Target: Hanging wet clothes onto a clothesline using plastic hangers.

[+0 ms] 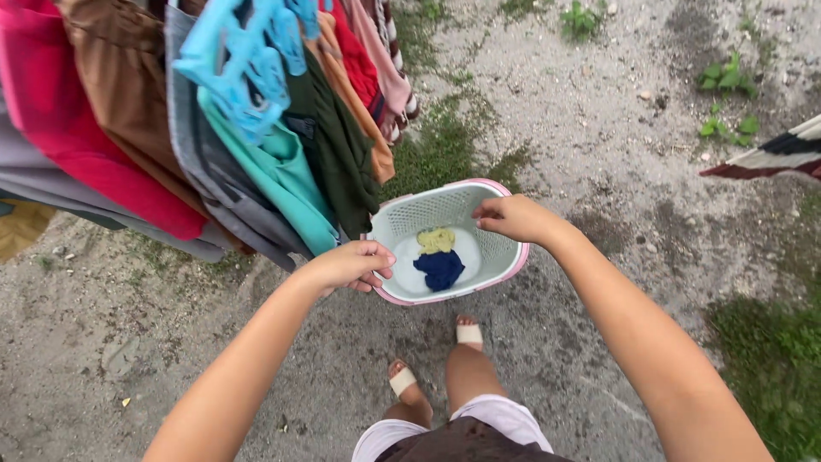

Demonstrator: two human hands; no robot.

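Laundry basket (496, 248), pale green mesh walls with a pink rim, held above bare gravel ground (599, 154), tilted so the inside faces up toward the camera. Inside, on the white bottom: a dark blue cloth (440, 269) bunched in the middle, a yellow cloth (436, 239) touching it on the far side. Left hand (351, 265) curled tight over the near left rim, fingers hooked on the edge. Right hand (513, 217) closed over the far right rim, thumb side inward. Below the basket, two feet in pale sandals (469, 334). To the left, just beside the basket, hanging clothes (282, 162) in red, brown, grey, teal and dark green, with blue plastic hangers (248, 60) on top. Grass patches (770, 351) at the right.
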